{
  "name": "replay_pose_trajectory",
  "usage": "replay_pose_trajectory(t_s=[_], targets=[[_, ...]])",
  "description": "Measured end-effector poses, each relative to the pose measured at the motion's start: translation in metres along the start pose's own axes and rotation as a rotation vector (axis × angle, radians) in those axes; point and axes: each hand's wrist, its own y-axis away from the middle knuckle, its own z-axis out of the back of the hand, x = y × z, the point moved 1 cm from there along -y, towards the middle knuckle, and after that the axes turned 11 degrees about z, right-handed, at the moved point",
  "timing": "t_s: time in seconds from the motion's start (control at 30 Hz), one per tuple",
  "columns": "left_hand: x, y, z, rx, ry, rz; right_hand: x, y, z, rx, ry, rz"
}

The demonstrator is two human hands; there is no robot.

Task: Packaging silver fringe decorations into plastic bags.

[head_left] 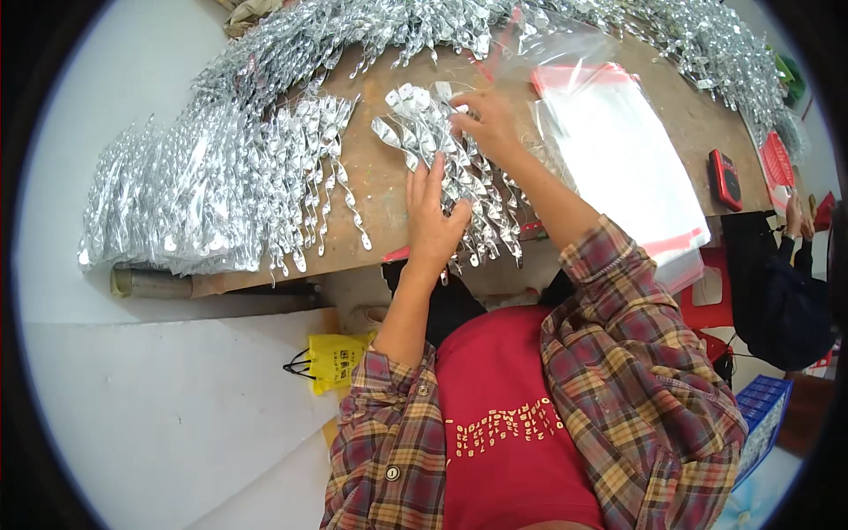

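Note:
A bunch of shiny silver twisted strips (468, 172) with rounded ends lies over the near edge of the brown table. My left hand (433, 216) rests on its left side, fingers stretched out and thumb apart, the fingertips touching the strips. Over the bunch's upper right, my right hand (493, 125) has bent fingers beside the wide strip ends; what is between the fingertips is too small to make out. Left of my hands, a large heap of similar strips (194, 194) in part under clear film spreads to the table's left edge, its loose tails hanging down.
More silver strips (371, 31) line the table's far side. Clear plastic bags (609, 141) with red edges are stacked to the right, near a red and black device (725, 179). A yellow bag (340, 360) is below the table. Another person (786, 291) is at the far right.

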Motion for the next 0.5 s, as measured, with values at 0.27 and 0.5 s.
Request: replay_pose_trajectory(t_s=[0.27, 0.5], targets=[[0.004, -0.024, 0.009, -0.110, 0.267, 0.206, 0.009, 0.031, 0.016, -0.075, 0.003, -0.070], [0.005, -0.026, 0.011, 0.057, 0.244, 0.162, 0.066, 0.054, -0.006, -0.211, -0.343, -0.249]])
